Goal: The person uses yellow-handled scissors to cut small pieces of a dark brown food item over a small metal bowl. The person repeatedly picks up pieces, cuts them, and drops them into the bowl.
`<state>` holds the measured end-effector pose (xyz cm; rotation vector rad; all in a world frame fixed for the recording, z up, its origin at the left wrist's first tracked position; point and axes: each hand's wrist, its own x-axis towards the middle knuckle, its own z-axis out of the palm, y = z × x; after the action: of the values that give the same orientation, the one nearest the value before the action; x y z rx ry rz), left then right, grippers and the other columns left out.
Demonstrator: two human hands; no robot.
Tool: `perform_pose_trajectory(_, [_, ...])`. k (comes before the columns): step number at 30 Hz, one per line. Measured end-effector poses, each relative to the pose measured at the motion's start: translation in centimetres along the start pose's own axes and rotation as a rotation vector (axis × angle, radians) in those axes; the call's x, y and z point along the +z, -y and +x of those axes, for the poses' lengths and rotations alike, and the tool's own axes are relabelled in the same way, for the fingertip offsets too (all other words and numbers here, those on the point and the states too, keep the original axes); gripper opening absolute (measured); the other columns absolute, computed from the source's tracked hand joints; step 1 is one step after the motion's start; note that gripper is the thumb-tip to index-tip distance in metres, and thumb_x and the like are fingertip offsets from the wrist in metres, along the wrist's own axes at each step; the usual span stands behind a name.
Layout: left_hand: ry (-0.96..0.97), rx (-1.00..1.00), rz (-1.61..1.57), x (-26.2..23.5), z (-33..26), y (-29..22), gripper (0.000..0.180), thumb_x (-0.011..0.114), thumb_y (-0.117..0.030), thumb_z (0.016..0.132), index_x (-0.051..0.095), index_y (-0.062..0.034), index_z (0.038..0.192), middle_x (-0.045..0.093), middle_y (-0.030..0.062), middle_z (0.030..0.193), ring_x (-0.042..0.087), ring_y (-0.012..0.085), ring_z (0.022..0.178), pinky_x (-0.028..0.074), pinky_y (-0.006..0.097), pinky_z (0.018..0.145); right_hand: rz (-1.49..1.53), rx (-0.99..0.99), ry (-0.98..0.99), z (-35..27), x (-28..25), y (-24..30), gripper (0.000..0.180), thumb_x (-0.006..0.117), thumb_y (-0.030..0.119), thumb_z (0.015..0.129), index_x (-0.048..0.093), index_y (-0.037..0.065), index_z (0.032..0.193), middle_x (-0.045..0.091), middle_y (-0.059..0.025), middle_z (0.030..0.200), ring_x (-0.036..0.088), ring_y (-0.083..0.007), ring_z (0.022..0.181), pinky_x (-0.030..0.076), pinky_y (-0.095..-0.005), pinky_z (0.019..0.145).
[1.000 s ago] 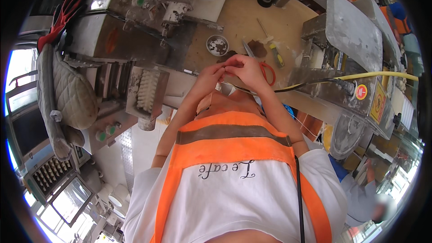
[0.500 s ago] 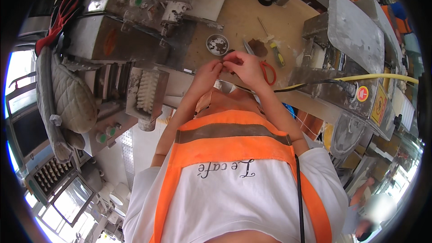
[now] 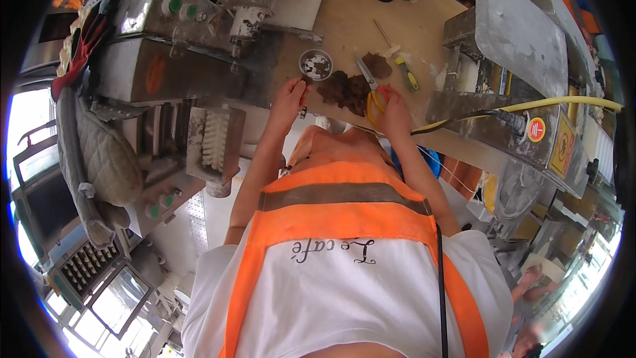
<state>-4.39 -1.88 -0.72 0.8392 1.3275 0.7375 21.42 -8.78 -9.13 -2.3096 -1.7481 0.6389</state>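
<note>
A cluttered workshop bench of bare tan wood [image 3: 344, 20] runs across the top of the view, hemmed in by grimy grey metal machines, one on the left with green buttons [image 3: 179, 33] and one on the right carrying a yellow hose [image 3: 530, 103].

Near the bench's front edge lies a pair of scissors with yellow loop handles and short steel blades [image 3: 370, 89], resting across a dark brown ragged patch of soft-looking material [image 3: 344, 89]. The right hand [image 3: 395, 106] is on the handles, fingers curled at the loops; whether it has actually closed on them cannot be told from here. The scissors look light and rigid, best taken through the loops, with the pointed blades kept away from the fingers. The brown patch seems thin and limp, likely to shift or tear if dragged.

The left hand [image 3: 289, 96] is at the patch's left edge, fingers bent down as if pinching something small; what it holds, if anything, is hidden.

Just beyond sit a small round metal tin with dark scraps inside [image 3: 316, 64] and a yellow-handled screwdriver [image 3: 401, 66]. The person wears a white shirt with an orange and grey reflective vest [image 3: 338, 212].
</note>
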Motion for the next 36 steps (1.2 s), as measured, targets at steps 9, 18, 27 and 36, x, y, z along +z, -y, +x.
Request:
perform_pose_trajectory(9, [-0.025, 0.072, -0.028, 0.4, 0.6, -1.2, 0.020, 0.048, -0.020, 0.090, 0.059, -0.0044, 0.082, 0.052, -0.0027, 0.067, 0.043, 0.0040, 0.056, 0.035, 0.019, 0.051, 0.269, 0.094, 0.251, -1.4, -5.5, 3.4, 0.047, 0.073, 0.030, 0.068, 0.052, 0.003, 0.101, 0.060, -0.0170, 0.091, 0.059, -0.0327, 0.085, 0.046, -0.0386, 0.069])
perform_pose_trajectory(18, [-0.049, 0.204, -0.083, 1.8, 1.2, -1.8, 0.020, 0.046, -0.018, 0.091, 0.058, -0.0046, 0.082, 0.047, -0.0038, 0.064, 0.041, 0.0044, 0.058, 0.033, 0.020, 0.055, 0.625, -0.097, 0.461, -3.3, -5.6, 7.1, 0.048, 0.070, 0.041, 0.073, 0.049, 0.001, 0.090, 0.054, -0.0134, 0.079, 0.052, -0.0242, 0.072, 0.041, -0.0331, 0.064])
perform_pose_trajectory(27, [0.008, 0.285, 0.135, 2.5, 1.3, -0.8, 0.016, 0.047, -0.015, 0.090, 0.057, -0.0038, 0.086, 0.049, -0.0027, 0.067, 0.041, 0.0043, 0.059, 0.034, 0.020, 0.055, 0.602, -0.058, 0.468, -2.8, -5.7, 8.1, 0.062, 0.066, 0.056, 0.070, 0.051, -0.002, 0.087, 0.056, -0.0189, 0.083, 0.056, -0.0320, 0.076, 0.044, -0.0365, 0.066])
perform_pose_trajectory(36, [0.194, 0.118, 0.097, 1.2, 2.4, -1.2, 0.018, 0.047, -0.017, 0.090, 0.057, -0.0037, 0.083, 0.053, -0.0018, 0.071, 0.045, 0.0055, 0.062, 0.037, 0.020, 0.058, 0.885, -0.039, 0.432, -2.1, -1.8, 6.3, 0.043, 0.062, 0.040, 0.079, 0.054, -0.003, 0.079, 0.060, -0.0180, 0.076, 0.058, -0.0264, 0.070, 0.045, -0.0335, 0.063])
